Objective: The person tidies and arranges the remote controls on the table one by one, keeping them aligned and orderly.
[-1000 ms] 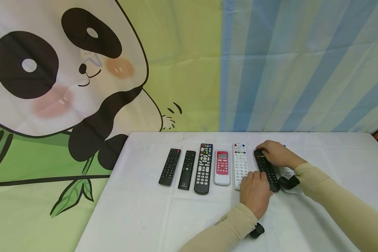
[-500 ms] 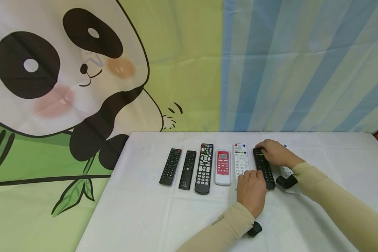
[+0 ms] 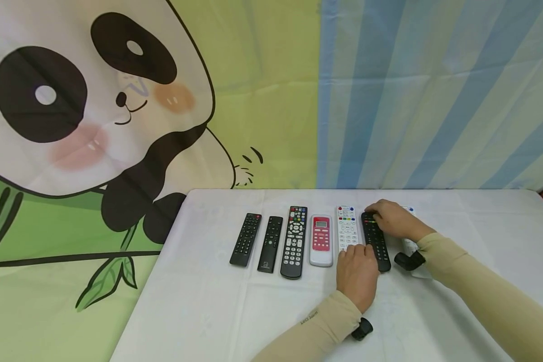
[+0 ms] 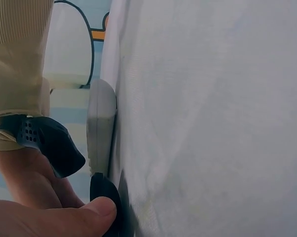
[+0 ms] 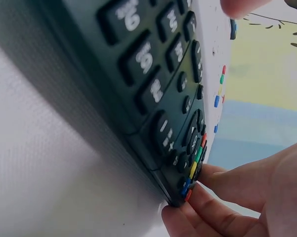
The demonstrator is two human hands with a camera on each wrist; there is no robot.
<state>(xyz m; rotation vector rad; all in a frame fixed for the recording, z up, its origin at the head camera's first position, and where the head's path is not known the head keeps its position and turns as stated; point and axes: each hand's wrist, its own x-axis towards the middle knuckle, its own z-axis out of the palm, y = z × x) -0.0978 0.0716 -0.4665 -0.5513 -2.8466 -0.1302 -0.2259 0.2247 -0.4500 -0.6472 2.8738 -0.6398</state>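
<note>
A black remote control (image 3: 376,244) lies on the white-covered table between my hands. My right hand (image 3: 395,219) pinches its far end; in the right wrist view the thumb and fingers (image 5: 207,219) meet around that end, by its coloured buttons. At the near end, my left hand (image 3: 357,276) holds the black remote, its thumb (image 4: 96,210) against the edge in the left wrist view. The left fingers also cover the lower part of a white remote (image 3: 346,229), and their grip underneath is hidden.
Left of the white remote lie a red-and-white remote (image 3: 321,241), a long black remote with pale buttons (image 3: 294,244) and two slim black remotes, one (image 3: 269,245) beside the other (image 3: 245,240). Another white remote (image 3: 409,246) is partly hidden behind my right wrist. A printed panda cloth (image 3: 271,100) hangs behind the table.
Both hands have shifted a little left together with the black remote, which now lies nearer the white one. More of the white remote behind my right hand shows. The other remotes stay put.
</note>
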